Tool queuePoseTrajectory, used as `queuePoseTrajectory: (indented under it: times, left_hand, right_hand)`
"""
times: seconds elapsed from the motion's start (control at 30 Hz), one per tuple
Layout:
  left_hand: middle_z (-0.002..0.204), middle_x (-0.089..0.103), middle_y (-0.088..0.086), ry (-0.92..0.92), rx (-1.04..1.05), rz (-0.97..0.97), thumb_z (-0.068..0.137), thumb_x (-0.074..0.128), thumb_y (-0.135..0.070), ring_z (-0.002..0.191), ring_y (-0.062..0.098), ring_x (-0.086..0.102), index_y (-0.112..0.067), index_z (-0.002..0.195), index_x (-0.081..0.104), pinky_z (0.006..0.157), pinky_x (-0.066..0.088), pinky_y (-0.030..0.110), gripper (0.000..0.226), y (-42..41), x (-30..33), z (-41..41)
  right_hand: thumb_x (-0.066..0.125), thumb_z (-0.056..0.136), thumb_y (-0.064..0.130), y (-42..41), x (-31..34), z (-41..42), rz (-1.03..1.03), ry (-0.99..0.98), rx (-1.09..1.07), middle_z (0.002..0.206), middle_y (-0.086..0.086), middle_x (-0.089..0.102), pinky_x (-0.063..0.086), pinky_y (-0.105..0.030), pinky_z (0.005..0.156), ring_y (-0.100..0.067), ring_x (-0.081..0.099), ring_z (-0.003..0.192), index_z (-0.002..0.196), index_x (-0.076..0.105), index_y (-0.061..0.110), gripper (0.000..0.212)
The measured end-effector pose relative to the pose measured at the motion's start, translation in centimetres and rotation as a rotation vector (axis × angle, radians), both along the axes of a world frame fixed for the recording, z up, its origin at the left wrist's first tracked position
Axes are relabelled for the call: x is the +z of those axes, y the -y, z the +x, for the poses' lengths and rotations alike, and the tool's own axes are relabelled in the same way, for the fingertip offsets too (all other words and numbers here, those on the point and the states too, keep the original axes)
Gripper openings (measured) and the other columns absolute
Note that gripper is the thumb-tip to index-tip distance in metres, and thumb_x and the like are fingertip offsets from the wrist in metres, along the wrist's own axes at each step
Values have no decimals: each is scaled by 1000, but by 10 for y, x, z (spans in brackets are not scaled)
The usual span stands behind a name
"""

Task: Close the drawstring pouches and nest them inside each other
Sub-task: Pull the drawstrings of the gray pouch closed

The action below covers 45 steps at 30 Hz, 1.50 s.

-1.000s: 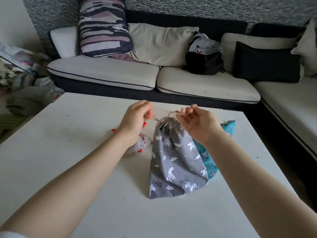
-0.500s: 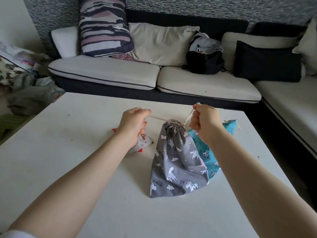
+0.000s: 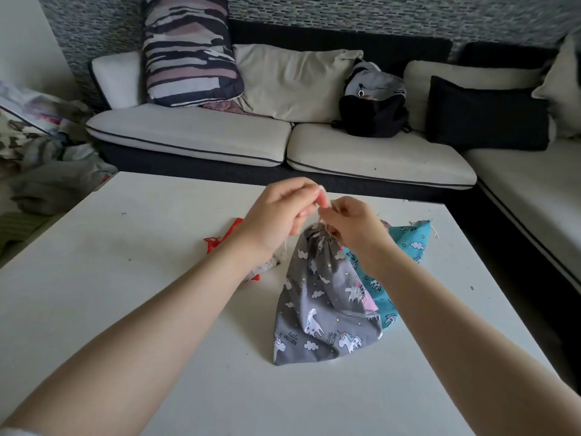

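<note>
- Head view shows both hands meeting just above the gathered neck of the grey pouch (image 3: 323, 297), fingertips nearly touching each other.
- Left hand (image 3: 276, 215) has its fingers curled, thumb and forefinger pinching a pale drawstring (image 3: 323, 196) at its end.
- Right hand (image 3: 352, 228) is curled too, its fingertips pinching the cord right at the cinched mouth of the pouch.
- A short loop of the same cord hangs loose at the left side of the neck, under the left hand.
- The grey pouch, printed with white unicorns and clouds, stands drawn up into a cone on the white table (image 3: 125, 278), its mouth bunched tight and its base spread flat on the tabletop.
- A pink edge shows at the grey pouch's right side; what it belongs to cannot be told.
- Teal pouch (image 3: 412, 243) lies just behind and to the right of the grey one, partly covered by it and by the right forearm.
- Red-trimmed pouch (image 3: 232, 234) lies to the left, mostly hidden under the left wrist.
- Beyond the table stands a sofa (image 3: 195, 136) with cream cushions, a striped pillow (image 3: 188, 48), a black bag (image 3: 374, 114) and a dark cushion (image 3: 487, 114).
- Crumpled cloths (image 3: 37, 152) pile up at the far left.
</note>
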<state>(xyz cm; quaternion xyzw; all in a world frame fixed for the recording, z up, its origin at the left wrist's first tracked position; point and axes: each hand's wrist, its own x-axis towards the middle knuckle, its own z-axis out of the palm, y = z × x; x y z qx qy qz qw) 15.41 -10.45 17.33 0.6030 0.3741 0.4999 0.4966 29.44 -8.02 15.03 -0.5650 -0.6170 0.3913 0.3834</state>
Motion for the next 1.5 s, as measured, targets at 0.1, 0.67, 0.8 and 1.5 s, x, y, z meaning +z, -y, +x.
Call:
queuePoseTrajectory:
  times: [0.1,0.67,0.8,1.5]
  left_hand:
    - [50,39,-11,-99,57,57,96,42,-12,42,2,28,-12,72,61,43,22,15,30,2,-9,5]
    - [55,30,0,-132,36,-138,92,53,-20,44,8,27,-21,69,64,45,24,19,26,-1,-20,23]
    - [49,30,-7,116,-19,-351,91,51,-13,39,4,22,-13,68,56,43,15,18,24,-1,-15,23]
    - [59,36,2,-830,61,26,96,34,-19,62,20,34,-12,60,31,51,24,28,36,8,-17,20]
  right_hand:
    - [48,94,25,2,9,4,-8,-189,-23,53,1,54,26,-23,42,-12,35,43,71,49,14,26]
    - [62,86,22,9,33,9,37,-329,1,35,7,35,22,-13,35,-6,23,33,50,39,9,44]
    - [57,87,17,4,33,12,-121,-466,141,44,2,45,33,-20,49,-12,40,43,65,53,7,25]
    - [46,95,14,-1,47,-11,24,-251,238,106,-6,68,43,-31,93,-12,61,97,75,60,22,26]
